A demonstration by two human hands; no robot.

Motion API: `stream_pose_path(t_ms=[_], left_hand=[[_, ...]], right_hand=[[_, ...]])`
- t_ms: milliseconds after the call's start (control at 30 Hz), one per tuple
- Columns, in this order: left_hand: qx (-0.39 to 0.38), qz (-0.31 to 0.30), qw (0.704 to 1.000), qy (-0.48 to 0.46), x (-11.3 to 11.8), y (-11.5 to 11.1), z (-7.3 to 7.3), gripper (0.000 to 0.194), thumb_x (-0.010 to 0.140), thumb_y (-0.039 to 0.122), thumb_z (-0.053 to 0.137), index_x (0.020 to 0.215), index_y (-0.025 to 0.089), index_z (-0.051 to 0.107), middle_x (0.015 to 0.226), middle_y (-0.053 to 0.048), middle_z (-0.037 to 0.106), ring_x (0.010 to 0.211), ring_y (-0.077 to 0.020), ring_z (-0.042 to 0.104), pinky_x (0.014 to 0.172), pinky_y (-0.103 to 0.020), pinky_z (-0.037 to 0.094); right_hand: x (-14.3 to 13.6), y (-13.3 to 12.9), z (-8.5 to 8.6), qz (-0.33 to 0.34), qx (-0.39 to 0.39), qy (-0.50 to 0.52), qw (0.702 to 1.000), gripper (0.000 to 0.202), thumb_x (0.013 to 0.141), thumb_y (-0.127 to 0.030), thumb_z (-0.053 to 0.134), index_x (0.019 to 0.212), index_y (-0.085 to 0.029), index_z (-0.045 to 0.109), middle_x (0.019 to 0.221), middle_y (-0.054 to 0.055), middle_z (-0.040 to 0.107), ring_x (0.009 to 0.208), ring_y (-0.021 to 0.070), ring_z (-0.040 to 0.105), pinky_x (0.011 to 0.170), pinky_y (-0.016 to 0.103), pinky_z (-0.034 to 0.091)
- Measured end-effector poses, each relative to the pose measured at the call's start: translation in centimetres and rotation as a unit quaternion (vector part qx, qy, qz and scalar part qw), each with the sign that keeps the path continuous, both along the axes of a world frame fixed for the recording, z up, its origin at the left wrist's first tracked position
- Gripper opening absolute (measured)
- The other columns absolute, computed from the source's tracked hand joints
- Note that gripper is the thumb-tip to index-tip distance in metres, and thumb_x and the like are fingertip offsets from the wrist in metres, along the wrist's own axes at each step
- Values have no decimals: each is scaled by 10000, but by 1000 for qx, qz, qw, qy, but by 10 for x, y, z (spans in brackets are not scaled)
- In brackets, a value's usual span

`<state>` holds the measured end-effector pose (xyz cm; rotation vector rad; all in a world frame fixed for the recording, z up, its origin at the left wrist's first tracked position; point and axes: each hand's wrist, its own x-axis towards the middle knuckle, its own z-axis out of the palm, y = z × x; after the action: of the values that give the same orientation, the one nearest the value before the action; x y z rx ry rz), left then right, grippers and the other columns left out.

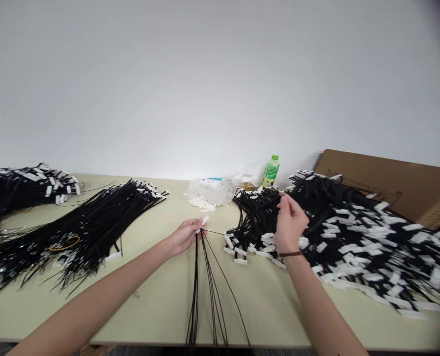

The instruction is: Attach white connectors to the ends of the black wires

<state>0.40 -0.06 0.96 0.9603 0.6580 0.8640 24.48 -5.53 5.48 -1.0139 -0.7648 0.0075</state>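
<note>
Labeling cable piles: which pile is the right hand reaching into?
The right hand is in the big right-side pile, by the cardboard box; the two left piles lie untouched.

Bare forearms, dark wristband (291, 254)

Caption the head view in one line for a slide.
Left hand holds a small bunch of black cables by their white connectors while right hand reaches into the cable pile.

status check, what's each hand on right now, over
Left hand pinching a small bunch of black cables at their white connectors. Right hand reaching into the big cable pile. Nothing between them.
</note>
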Motion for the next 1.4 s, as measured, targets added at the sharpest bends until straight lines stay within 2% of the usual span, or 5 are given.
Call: stream_pose_path(t_ms=[100,233,333,833,1400], left_hand=[[0,0,1000,4,0,1,-3,123,748,215,592,695,105,580,612,2,536,547,-78,522,584,-214,431],[5,0,1000,-1,0,0,-2,106,745,192,593,691,101,582,635,0,541,545,-71,520,580,-204,427],[9,-9,1000,-9,1,-2,1,102,742,183,595,683,101,583,634,-5,546,548,-73,517,592,-210,429],[58,-69,996,-3,0,-6,-2,184,677,276,664,663,111,584,663,-9,557,585,-76,501,621,-216,395],[115,-45,992,30,4,-19,-5,258,674,358,648,664,119,553,617,0,530,587,-101,514,627,-253,400]], right_hand=[[-29,-5,-9,-1,-31,-205,978,201,817,-294,496,844,-148,632,735,43,588,629,123,496,585,254,400],[-63,-13,-26,50,-43,-456,887,179,852,-207,448,778,-155,602,665,35,571,620,126,498,591,249,386],[-75,-14,-36,38,-56,-541,839,183,857,-185,437,760,-149,589,630,32,551,613,129,493,584,247,370],[-80,-12,-42,-19,-53,-591,804,231,860,-194,424,654,-169,525,569,5,480,566,122,434,558,257,302],[-79,-17,-42,-68,-58,-632,770,247,845,-171,425,602,-170,464,570,12,463,583,130,423,574,266,280]])
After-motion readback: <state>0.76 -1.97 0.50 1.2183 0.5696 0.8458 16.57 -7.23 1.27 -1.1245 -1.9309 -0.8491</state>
